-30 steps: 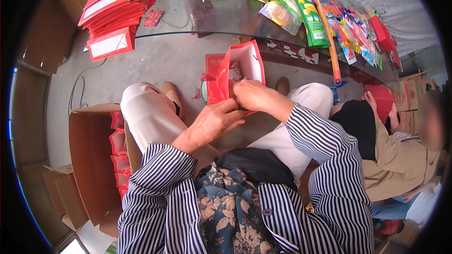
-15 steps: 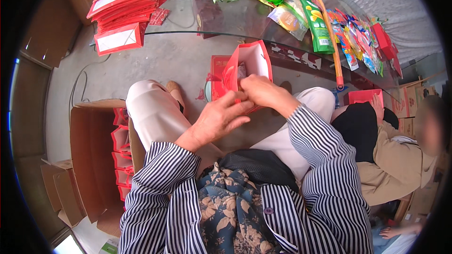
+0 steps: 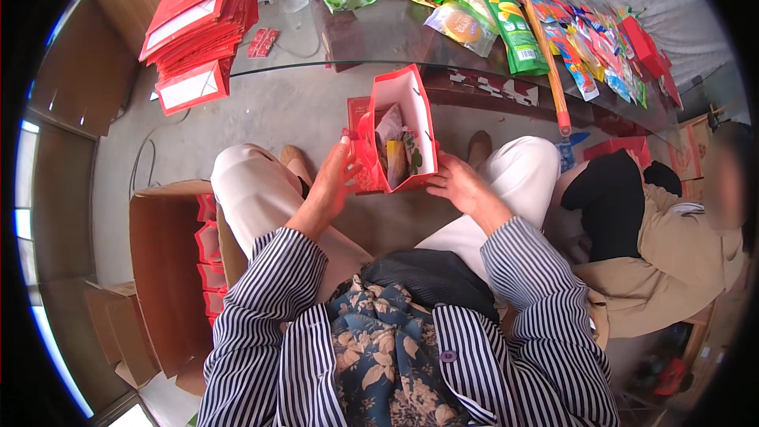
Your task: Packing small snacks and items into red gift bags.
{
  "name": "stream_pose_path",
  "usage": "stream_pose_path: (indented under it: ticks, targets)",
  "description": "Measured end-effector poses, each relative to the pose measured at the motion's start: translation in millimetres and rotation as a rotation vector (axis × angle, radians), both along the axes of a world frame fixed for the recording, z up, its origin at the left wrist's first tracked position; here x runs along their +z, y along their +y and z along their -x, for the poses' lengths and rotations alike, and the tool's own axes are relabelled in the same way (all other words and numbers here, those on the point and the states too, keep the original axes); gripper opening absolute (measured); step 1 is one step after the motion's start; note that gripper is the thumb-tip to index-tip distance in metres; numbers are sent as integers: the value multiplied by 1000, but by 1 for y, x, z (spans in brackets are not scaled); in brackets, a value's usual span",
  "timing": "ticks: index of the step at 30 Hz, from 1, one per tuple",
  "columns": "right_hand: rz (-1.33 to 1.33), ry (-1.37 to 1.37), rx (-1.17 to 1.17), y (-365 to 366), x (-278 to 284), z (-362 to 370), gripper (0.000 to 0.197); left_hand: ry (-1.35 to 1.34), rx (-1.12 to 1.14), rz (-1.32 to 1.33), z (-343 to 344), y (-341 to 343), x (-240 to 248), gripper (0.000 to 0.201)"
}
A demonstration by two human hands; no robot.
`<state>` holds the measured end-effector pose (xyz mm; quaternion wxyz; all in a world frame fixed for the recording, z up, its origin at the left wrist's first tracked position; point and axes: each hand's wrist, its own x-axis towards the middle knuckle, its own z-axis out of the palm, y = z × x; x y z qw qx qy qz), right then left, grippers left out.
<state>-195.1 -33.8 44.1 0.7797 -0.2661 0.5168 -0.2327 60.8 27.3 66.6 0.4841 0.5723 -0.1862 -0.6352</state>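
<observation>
A red paper gift box (image 3: 432,138) with a white inside stands open at the top between my two hands, in front of my knees. Several small snack packets (image 3: 395,154) lie in it. My left hand (image 3: 332,186) is at the box's left side, thumb up and fingers against the red wall. My right hand (image 3: 462,184) grips the lower right corner with its fingertips; the fingers' undersides are hidden. Another red piece (image 3: 357,109) shows behind the box's left side, mostly covered.
A glass table (image 3: 304,51) ahead bears a stack of flat red boxes (image 3: 190,39), bagged snacks (image 3: 466,24) and an orange stick (image 3: 541,39). At my left, a cardboard carton (image 3: 170,269) holds several red boxes. A co-worker (image 3: 656,245) sits at the right, near another red box (image 3: 617,146).
My hands have parted from the box's near top edge to its two sides. The box has turned more upright toward me, and the packets inside now show. My view has shifted slightly.
</observation>
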Motion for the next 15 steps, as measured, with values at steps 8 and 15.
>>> stream_pose_path:
  ticks: [8, 15]
  targets:
    - [433, -394, -266, -13, 66, -20, 43, 326, 66, 156, -11, -6, 24, 50]
    - [1454, 258, 250, 17, 131, -42, 17, 34, -76, 416, 23, -19, 104, 59]
